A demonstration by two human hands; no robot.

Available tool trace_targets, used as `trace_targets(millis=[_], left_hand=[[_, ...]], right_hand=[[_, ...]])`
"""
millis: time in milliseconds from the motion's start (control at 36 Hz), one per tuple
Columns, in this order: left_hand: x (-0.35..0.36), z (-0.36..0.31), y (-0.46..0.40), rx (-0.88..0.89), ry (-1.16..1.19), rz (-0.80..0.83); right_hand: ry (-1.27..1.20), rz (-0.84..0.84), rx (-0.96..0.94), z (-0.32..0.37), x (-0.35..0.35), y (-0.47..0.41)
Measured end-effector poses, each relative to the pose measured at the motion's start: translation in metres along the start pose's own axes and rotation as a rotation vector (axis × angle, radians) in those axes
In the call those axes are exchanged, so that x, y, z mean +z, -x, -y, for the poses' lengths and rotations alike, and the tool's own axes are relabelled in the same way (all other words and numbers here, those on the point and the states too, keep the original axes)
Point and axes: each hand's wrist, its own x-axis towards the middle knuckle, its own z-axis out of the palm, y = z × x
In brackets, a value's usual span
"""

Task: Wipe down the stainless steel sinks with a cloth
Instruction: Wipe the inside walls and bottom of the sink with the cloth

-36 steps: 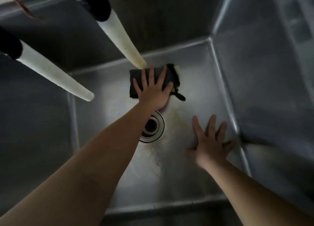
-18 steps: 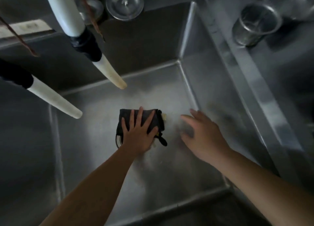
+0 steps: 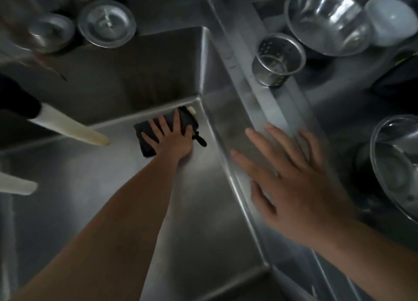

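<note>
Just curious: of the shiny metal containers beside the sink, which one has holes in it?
The small upright cylinder nearest the sink's far corner; the bowls have smooth walls.

Two round strainer lids (image 3: 107, 22) sit behind; right, a perforated cup (image 3: 278, 60), steel bowl (image 3: 328, 20) (shiny) and white bowl (image 3: 390, 19).

My left hand (image 3: 168, 140) covers the middle of the dark cloth (image 3: 147, 142), so I cannot see how that is folded beneath the palm. My right hand (image 3: 291, 183) is smeared by motion blur and I cannot tell whether it touches the sink rim (image 3: 246, 92). The large bowl (image 3: 398, 165) runs off the right edge, the two pale spouts (image 3: 67, 126) are cut off at the left, and the top-left corner is blurred beyond reading.
</note>
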Motion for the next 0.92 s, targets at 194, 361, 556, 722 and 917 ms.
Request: trace_targets(millis=[194, 361, 556, 722, 917], left_hand=[[-0.002, -0.032, -0.019, -0.007, -0.001, -0.173], [-0.001, -0.034, -0.015, 0.019, -0.041, -0.177], [0.013, -0.016, 0.025, 0.212, -0.137, 0.021], [0.045, 0.016, 0.087, 0.457, -0.217, 0.084], [0.093, 0.052, 0.196, 0.785, -0.273, 0.1]], right_hand=[[0.014, -0.01, 0.05, 0.01, 0.003, -0.007], [0.011, -0.005, 0.074, 0.009, 0.002, -0.006], [0.028, 0.051, 0.093, 0.012, -0.006, -0.007], [0.031, 0.097, 0.11, 0.017, -0.012, -0.008], [-0.154, 0.159, 0.346, 0.071, -0.032, 0.018]])
